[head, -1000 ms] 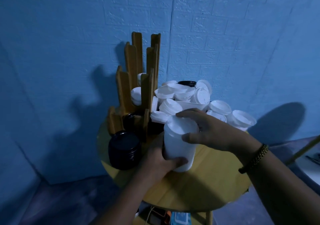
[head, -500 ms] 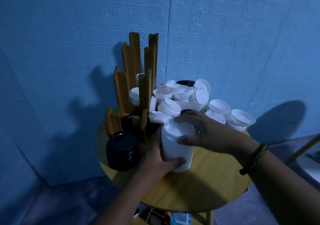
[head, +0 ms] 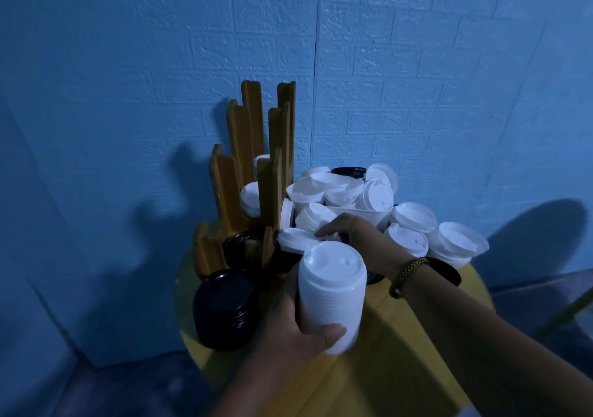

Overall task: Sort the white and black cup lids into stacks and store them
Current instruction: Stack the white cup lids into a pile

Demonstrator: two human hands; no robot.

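A round yellow wooden table [head: 401, 352]. At its back left stands a wooden lid rack [head: 272, 185] of tall upright slats, with lids in its slots. Just in front of the rack sits a stack of black lids [head: 224, 307]. Behind centre, a white tray [head: 369, 216] is heaped with white lids [head: 321, 189]. More loose white lids pile up to its right, above a black lid [head: 446, 270] by the rim. At the front, the left hand [head: 298, 336] grips a tall stack of white lids [head: 330, 291]; whether it touches the tabletop is unclear.

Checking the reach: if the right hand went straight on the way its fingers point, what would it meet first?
Likely the loose white lid just ahead of the right hand, then the wooden rack; depth is unclear.
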